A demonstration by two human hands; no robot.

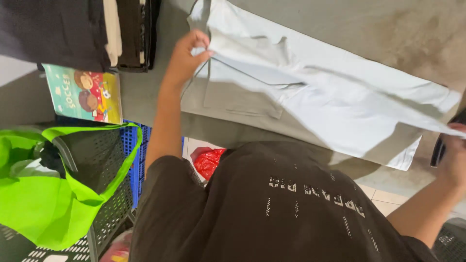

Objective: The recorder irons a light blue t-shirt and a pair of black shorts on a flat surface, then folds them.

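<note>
Grips first: the left hand is being pinched shut on an edge of the pale grey garment near the top centre of the frame, thumb and fingers closed on the cloth. The right hand, at the right edge of the frame, is also being held closed on the garment's far end, though most of that hand is being cut off by the frame, and a dark object beside it cannot be identified.

The garment is being stretched across the upper middle and right of the frame, partly lifted above the grey counter and partly resting on it. As a judgement, the fold is being done well if both pinches are being kept at matching edges, the cloth is being held taut and level, and the seams are being lined up before the cloth is being lowered; slack in the middle is likely to leave creases.

Counted from largest to smallest: one pale garment is being handled; one bright green bag is being seen at lower left, sitting in one dark perforated basket; one stack of dark folded clothes is lying at upper left; one blue crate is showing below the counter's edge; one illustrated children's book is lying left of centre; one red plastic bag is showing at centre.
</note>
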